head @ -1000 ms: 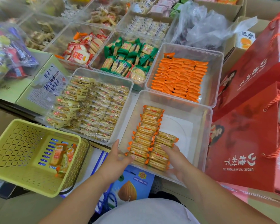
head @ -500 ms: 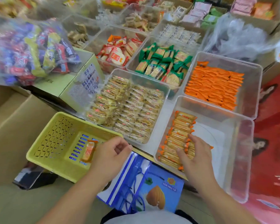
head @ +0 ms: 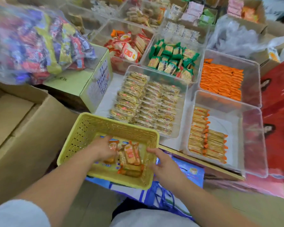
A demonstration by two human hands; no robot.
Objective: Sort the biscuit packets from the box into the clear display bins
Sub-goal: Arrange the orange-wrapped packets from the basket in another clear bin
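Observation:
A yellow slotted basket [head: 105, 124] sits low in the middle with a few orange-ended biscuit packets [head: 131, 155] in it. My left hand [head: 102, 149] is down inside the basket with its fingers on the packets; blur hides whether it grips one. My right hand [head: 162, 163] is at the basket's right rim, fingers spread, thumb over the edge, holding nothing. To the right, a clear bin [head: 252, 128] holds two neat rows of the same packets [head: 203, 138] along its left side.
Clear bins behind hold pale yellow packets [head: 147, 104], green packets [head: 172, 61], orange packets [head: 221, 81] and red-white packets [head: 128, 46]. A brown carton [head: 23, 128] stands left, a bag of mixed sweets [head: 31, 46] above it. Red gift boxes [head: 279, 115] line the right.
Both hands left the clear bin and came over to the yellow basket. My left hand went down into the basket, and my right hand reached its right rim. The view swung left.

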